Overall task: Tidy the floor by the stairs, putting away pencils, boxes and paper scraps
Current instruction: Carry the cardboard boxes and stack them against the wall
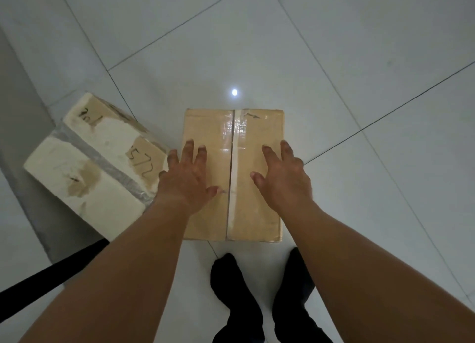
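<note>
A brown cardboard box (254,126), taped shut along its middle seam, lies flat on the white tiled floor in front of me. My left hand (186,176) is spread over its left half with the fingers straight. My right hand (282,174) is spread over its right half, fingers also straight. I cannot tell whether the palms touch the lid. To the left lies a second box (95,160), pale and scuffed, with torn paper, clear tape and handwritten numbers; its corner almost meets the brown box.
My feet in black socks (236,299) stand just behind the brown box. A black bar (51,276) crosses the lower left corner. A grey step or wall base (18,116) runs along the left edge. Glossy white tiles (359,59) spread ahead and to the right.
</note>
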